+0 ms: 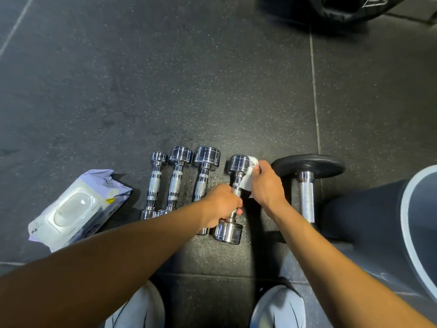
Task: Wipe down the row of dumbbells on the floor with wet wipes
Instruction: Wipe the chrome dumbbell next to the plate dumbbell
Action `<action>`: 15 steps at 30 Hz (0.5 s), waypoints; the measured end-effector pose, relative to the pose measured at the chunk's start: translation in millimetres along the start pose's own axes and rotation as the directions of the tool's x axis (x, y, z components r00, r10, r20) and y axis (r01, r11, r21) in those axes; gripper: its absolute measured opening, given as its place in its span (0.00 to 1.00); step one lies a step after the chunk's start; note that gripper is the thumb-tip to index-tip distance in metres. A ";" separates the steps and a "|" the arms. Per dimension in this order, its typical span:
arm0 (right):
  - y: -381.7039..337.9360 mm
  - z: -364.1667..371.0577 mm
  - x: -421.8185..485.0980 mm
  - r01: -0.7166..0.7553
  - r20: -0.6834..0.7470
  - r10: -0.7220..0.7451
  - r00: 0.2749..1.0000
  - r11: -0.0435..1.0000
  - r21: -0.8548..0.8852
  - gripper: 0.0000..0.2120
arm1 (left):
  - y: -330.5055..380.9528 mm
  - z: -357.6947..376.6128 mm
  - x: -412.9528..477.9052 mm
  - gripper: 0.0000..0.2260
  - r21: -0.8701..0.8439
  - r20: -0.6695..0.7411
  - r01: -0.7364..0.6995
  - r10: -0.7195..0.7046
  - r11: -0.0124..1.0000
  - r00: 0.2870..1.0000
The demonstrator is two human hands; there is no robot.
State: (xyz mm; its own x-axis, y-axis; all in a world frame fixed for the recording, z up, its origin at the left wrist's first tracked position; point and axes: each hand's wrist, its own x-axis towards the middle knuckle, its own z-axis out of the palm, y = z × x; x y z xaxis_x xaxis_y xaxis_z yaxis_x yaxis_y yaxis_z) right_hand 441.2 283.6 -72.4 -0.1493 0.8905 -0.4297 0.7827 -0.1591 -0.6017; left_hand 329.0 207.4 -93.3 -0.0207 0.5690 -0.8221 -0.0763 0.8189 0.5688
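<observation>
Both arms outstretched, left hand [221, 204] tight around dumbbell [228, 230], right hand [264, 183] (fingers [257, 166] bent) around wipe [246, 179].

This looked like a gym or a weights room. The floor [118, 79] was laid in large black rubber tiles flecked with pale specks, with thin seams [314, 91] between them. On it lay a row of chrome dumbbells [176, 181] with knurled handles, and just beside them a larger dumbbell [306, 192] with a black plate end. A person's pale trainers [279, 306] stood on the rubber, and a black padded item [331, 8] lay at the far edge.
</observation>
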 end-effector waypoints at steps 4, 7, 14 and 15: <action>-1.9 12.4 2.1 0.166 -0.057 -0.163 0.985 0.984 0.056 0.14 | 2.3 -4.8 -4.6 0.06 -0.021 0.029 -0.003 0.004 1.000 1.000; -8.2 22.4 -1.6 0.431 -0.077 -0.439 0.895 0.896 -0.107 0.15 | 3.4 -5.0 -5.5 0.06 -0.003 0.038 -0.018 0.018 1.000 0.999; -27.3 15.9 32.5 0.481 0.135 -0.463 0.876 0.817 -0.318 0.19 | 7.4 -5.0 -6.7 0.04 0.016 0.052 0.029 -0.029 0.999 0.998; -30.8 11.2 37.3 0.358 0.120 -0.339 0.933 0.911 -0.204 0.18 | 8.5 -4.9 -7.6 0.06 0.019 0.049 0.033 -0.034 0.999 0.998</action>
State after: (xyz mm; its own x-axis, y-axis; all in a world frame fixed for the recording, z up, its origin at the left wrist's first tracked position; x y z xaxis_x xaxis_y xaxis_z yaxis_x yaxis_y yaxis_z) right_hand 404.7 316.9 -77.5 -0.4773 0.8337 -0.2777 0.7833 0.2604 -0.5645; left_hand 323.6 209.7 -82.3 0.0305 0.5439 -0.8386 -0.0581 0.8385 0.5418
